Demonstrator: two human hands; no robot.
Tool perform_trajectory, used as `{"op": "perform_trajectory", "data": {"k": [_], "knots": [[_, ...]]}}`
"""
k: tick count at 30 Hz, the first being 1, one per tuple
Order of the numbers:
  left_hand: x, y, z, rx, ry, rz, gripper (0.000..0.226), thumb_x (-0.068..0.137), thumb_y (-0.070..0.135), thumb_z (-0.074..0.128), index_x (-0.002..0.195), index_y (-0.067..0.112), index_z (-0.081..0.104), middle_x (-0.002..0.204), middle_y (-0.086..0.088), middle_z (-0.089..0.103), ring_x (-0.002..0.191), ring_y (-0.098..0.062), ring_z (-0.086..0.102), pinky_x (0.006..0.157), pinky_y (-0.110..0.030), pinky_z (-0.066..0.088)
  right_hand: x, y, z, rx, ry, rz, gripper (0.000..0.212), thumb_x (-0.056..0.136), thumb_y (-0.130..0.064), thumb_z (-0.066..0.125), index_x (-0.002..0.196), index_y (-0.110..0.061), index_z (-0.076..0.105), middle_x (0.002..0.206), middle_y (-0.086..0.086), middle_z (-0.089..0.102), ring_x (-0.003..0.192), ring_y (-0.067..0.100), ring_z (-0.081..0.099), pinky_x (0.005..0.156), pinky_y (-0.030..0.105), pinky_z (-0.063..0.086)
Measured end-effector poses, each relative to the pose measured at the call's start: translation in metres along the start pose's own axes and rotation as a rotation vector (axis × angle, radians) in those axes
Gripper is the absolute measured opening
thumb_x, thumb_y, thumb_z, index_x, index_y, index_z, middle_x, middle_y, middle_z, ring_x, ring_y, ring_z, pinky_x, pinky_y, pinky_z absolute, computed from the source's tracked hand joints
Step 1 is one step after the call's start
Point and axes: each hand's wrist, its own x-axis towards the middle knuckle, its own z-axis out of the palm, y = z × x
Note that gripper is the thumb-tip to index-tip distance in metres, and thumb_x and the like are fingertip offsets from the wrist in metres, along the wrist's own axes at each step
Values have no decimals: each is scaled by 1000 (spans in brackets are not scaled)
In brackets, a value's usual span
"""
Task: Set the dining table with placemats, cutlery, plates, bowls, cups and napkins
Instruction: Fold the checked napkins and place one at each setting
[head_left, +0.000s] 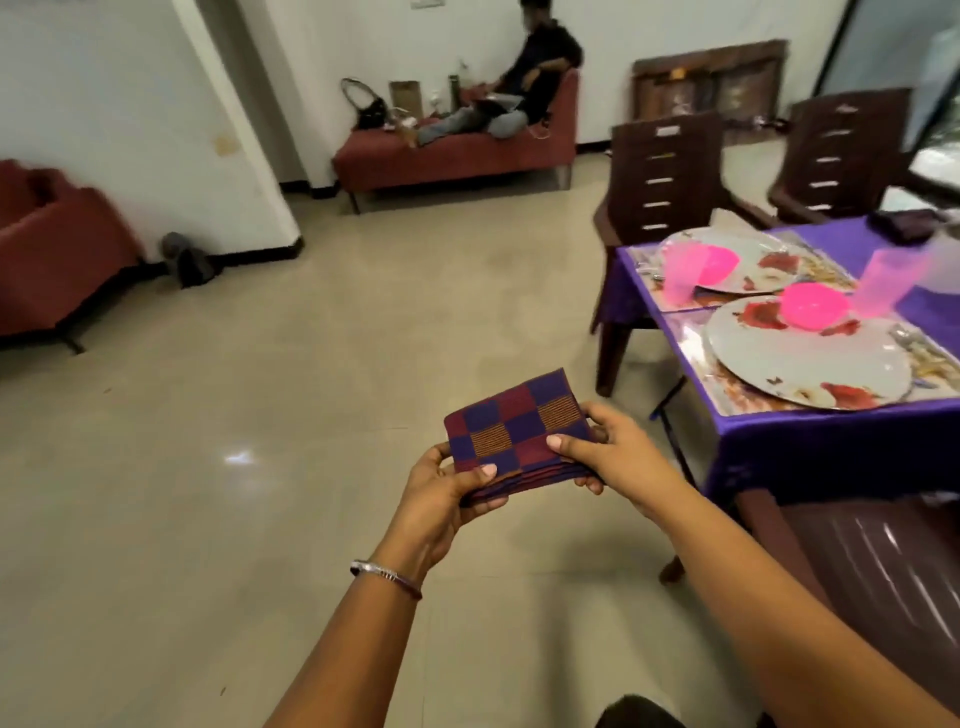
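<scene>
A stack of folded checked napkins, purple and maroon, is held over the floor by both hands. My left hand grips its near left corner, thumb on top. My right hand grips its right edge, thumb on top. To the right stands the dining table under a purple cloth. On it lie two floral placemats, each with a grey plate, a pink bowl and a pink cup. Cutlery lies beside the near plate.
Brown chairs stand at the table's far side and near corner. A person sits on a red bench by the far wall. A red sofa is at the left. Open tiled floor lies below my hands.
</scene>
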Motion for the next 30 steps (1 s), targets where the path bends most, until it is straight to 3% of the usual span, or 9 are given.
{"op": "perform_trajectory", "data": {"k": [8,10,14,18,20,24,27,30], "knots": [[116,-2,100,129,-292,-106,39,82,-1,68,115,10,51,106,-8,71,87,-25,72,66,-36,59,41,16,-97,91,373,90,32,84,-25,72,111,-16,58,95,6,73,66,19,64,46,25,45],[145,-5,132,176,-367,-137,37,83,4,68,115,10,53,103,-7,72,85,-23,71,66,-36,58,51,22,-130,121,460,97,30,84,-23,71,112,-18,60,95,4,73,64,11,65,44,22,43],[198,3,190,256,-489,-198,36,83,10,69,116,10,55,97,-5,73,80,-22,71,64,-35,57,66,21,-193,93,483,127,29,85,-17,70,113,-17,64,82,-1,71,49,2,58,40,17,39],[248,17,256,404,-677,-244,37,82,12,69,117,10,58,101,-9,73,84,-24,69,67,-38,59,79,9,-262,99,495,173,22,85,-17,70,105,-24,66,84,-4,74,67,8,66,48,19,45],[269,16,292,437,-782,-274,38,80,6,70,116,8,59,107,-12,71,87,-26,70,71,-41,60,89,9,-295,125,594,168,26,81,-18,73,106,-22,68,90,0,74,78,16,67,54,25,49],[293,-4,354,455,-851,-280,32,80,-11,63,107,6,59,98,-10,72,73,-23,71,63,-41,59,104,26,-340,472,920,124,33,80,-8,72,111,-11,61,80,2,70,61,12,65,44,20,45],[312,-23,408,447,-892,-276,31,81,-13,61,101,9,55,93,-9,71,69,-24,70,56,-37,59,110,36,-361,690,974,104,28,77,-12,70,104,-14,65,82,1,72,71,14,67,58,25,54],[333,-45,467,492,-972,-285,31,83,-11,61,104,10,55,96,-8,70,76,-24,70,61,-36,59,120,54,-383,729,1036,166,36,70,-18,71,106,-15,68,95,4,73,85,22,68,76,35,54]]}}
